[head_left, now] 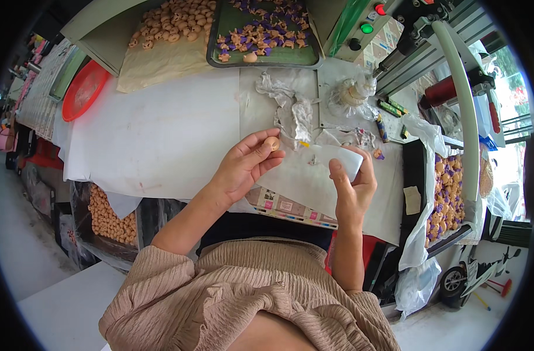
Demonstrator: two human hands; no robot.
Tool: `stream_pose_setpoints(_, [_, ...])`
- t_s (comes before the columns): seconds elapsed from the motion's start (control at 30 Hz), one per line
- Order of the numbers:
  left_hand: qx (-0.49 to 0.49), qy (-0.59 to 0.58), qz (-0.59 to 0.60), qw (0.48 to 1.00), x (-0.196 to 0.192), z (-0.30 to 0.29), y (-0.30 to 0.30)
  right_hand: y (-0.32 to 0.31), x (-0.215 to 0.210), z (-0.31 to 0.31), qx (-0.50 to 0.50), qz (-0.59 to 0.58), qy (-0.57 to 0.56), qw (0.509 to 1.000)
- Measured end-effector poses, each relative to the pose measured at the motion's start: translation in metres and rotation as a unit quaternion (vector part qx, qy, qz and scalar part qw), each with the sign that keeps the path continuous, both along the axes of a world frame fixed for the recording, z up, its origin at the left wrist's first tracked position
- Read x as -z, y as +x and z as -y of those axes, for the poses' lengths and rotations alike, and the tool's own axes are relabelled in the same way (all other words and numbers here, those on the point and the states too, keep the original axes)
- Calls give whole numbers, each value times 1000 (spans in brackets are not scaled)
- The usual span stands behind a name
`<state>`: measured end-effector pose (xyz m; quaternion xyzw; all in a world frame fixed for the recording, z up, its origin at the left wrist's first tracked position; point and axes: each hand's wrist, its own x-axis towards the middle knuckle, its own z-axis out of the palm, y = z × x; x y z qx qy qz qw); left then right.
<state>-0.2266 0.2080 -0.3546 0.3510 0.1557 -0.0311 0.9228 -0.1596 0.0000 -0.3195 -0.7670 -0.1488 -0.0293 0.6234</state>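
My left hand (243,167) pinches 1 head (271,143), right hand (356,196) a white scrap (352,162); the desk's (161,128) far-edge pile (179,23) looks undone, figures (445,199) beside its right edge finished.

This is a toy-making workshop: peach toy heads (176,23) lie heaped in bulk, a green tray (267,65) carries dozens of purple-and-peach figure parts (261,40), similar pieces (445,196) fill a black crate (414,169), and a control box (360,37) with red and green buttons (367,28) stands at the paper-covered workbench (161,134).
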Motion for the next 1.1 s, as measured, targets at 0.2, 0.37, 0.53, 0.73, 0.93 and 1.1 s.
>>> stream_pose_setpoints(0.2, [36, 30, 28, 999, -6, 6, 6, 0, -1, -6, 2, -86, 63, 994])
stream_pose_setpoints(0.37, [43, 89, 19, 995, 0, 5, 9, 2, -3, -6, 11, -38, 41, 998])
stream_pose_setpoints(0.53, [-1, 139, 48, 989, 3, -2, 10, 3, -14, -6, 29, -54, 94, 994])
stream_pose_setpoints(0.73, [-123, 333, 118, 927, -5, -11, -1, -3, -15, -10, 13, -77, 95, 992])
stream_pose_setpoints(0.93, [28, -23, 43, 998, 2, -15, -13, -10, -8, -15, -30, -62, 97, 993])
stream_pose_setpoints(1.1, [49, -28, 27, 998, 22, -10, -16, -16, -8, -22, -37, -18, 12, 999])
